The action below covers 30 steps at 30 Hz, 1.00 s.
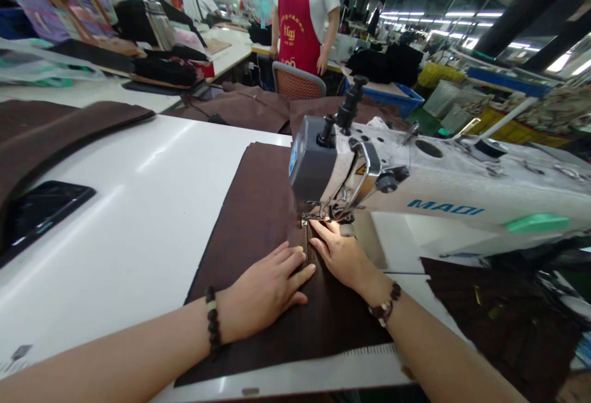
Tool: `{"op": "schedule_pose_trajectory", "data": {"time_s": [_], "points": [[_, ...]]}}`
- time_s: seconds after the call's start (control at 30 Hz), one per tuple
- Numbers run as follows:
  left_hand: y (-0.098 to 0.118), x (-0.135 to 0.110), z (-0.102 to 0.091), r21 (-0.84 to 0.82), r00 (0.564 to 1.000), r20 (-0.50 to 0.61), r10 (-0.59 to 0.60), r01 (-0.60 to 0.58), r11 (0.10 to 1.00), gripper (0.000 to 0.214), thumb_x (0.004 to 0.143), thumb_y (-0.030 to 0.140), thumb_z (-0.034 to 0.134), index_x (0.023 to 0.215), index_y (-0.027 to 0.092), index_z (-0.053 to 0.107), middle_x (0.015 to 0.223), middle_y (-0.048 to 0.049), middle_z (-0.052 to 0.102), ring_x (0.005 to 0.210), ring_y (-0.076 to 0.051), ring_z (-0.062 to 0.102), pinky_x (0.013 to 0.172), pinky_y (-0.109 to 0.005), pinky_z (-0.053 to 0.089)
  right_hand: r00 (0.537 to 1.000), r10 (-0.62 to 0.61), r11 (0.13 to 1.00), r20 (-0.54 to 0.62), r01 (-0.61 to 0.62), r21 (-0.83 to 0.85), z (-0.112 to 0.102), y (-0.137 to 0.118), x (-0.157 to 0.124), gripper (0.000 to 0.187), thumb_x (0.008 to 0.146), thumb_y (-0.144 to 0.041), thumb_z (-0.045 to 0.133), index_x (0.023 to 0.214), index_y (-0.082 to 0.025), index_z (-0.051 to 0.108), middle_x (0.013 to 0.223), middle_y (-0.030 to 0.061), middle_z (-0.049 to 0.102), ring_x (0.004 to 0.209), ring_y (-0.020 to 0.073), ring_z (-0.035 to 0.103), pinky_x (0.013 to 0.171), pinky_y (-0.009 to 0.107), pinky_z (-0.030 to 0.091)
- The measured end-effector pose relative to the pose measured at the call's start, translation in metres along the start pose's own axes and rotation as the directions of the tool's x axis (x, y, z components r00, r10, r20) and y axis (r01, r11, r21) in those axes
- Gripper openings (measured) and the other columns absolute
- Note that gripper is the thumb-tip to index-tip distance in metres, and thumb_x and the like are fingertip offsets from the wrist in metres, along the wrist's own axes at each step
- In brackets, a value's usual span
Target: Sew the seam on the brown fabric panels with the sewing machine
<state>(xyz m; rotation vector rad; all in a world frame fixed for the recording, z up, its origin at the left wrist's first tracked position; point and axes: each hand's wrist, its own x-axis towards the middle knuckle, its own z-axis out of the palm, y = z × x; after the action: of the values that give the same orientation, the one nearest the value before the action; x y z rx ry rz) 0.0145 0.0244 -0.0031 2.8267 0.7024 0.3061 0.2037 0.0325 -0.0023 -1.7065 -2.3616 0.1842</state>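
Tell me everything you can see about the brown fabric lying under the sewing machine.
The brown fabric is dark, matte and cloth-like, spread flat on the white table. It runs from the near table edge to beyond the sewing machine head, passing under the presser foot. A narrow seam or fold runs along it toward the needle. The left hand lies flat on it, palm down; the right hand presses it just before the foot.

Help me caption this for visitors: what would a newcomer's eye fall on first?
The white sewing machine at centre right, with the left hand and right hand lying flat on brown fabric just before its needle. Behind, a person in a red apron stands at the next table.
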Motion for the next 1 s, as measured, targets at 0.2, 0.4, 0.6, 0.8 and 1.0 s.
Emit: {"op": "schedule_pose_trajectory", "data": {"time_s": [0.2, 0.4, 0.6, 0.8, 1.0], "points": [[-0.002, 0.002, -0.002, 0.012, 1.000, 0.006, 0.005, -0.005, 1.000, 0.041, 0.080, 0.033, 0.061, 0.115, 0.015, 0.052, 0.109, -0.0105, 0.051, 0.105, -0.026, 0.049, 0.100, -0.046, 0.036, 1.000, -0.011, 1.000, -0.023, 0.011, -0.014, 0.002, 0.003, 0.001, 0.035, 0.091, -0.029, 0.035, 0.123, -0.020, 0.049, 0.122, 0.0114, 0.054, 0.095, 0.0200, 0.059, 0.094, 0.042, 0.039], [-0.006, 0.002, -0.001, 0.030, 1.000, 0.007, 0.019, -0.019, 0.999, 0.041, 0.083, 0.034, 0.057, 0.118, 0.014, 0.049, 0.111, -0.0117, 0.051, 0.107, -0.026, 0.048, 0.101, -0.045, 0.034, 0.998, -0.033, 0.999, -0.048, 0.031, -0.033, 0.003, 0.005, 0.005, 0.033, 0.092, -0.031, 0.033, 0.116, -0.021, 0.053, 0.117, 0.0105, 0.058, 0.096, 0.0200, 0.059, 0.097, 0.044, 0.036], [-0.007, 0.004, 0.000, 0.048, 1.000, -0.006, 0.016, -0.015, 0.999, 0.043, 0.082, 0.036, 0.058, 0.117, 0.013, 0.050, 0.111, -0.0124, 0.051, 0.108, -0.027, 0.048, 0.101, -0.045, 0.035, 0.997, -0.045, 0.999, -0.060, 0.043, -0.024, 0.006, 0.007, 0.009, 0.034, 0.092, -0.029, 0.030, 0.110, -0.018, 0.057, 0.111, 0.0106, 0.061, 0.098, 0.0202, 0.058, 0.096, 0.042, 0.037], [-0.007, 0.005, 0.000, 0.030, 0.999, -0.032, 0.017, -0.016, 0.999, 0.042, 0.082, 0.036, 0.059, 0.116, 0.014, 0.050, 0.111, -0.0113, 0.051, 0.108, -0.025, 0.048, 0.101, -0.043, 0.035, 0.997, -0.058, 0.998, -0.060, 0.058, 0.002, 0.006, 0.009, 0.012, 0.034, 0.093, -0.028, 0.030, 0.106, -0.018, 0.059, 0.109, 0.0103, 0.062, 0.099, 0.0206, 0.057, 0.094, 0.041, 0.038], [-0.009, 0.006, -0.001, 0.026, 0.999, -0.032, 0.005, -0.005, 1.000, 0.040, 0.084, 0.037, 0.056, 0.117, 0.015, 0.050, 0.111, -0.0109, 0.051, 0.106, -0.025, 0.049, 0.100, -0.043, 0.035, 0.999, -0.048, 0.999, -0.023, 0.048, 0.016, 0.006, 0.011, 0.015, 0.033, 0.092, -0.028, 0.031, 0.100, -0.018, 0.062, 0.103, 0.0093, 0.065, 0.095, 0.0201, 0.059, 0.090, 0.039, 0.042]]}}
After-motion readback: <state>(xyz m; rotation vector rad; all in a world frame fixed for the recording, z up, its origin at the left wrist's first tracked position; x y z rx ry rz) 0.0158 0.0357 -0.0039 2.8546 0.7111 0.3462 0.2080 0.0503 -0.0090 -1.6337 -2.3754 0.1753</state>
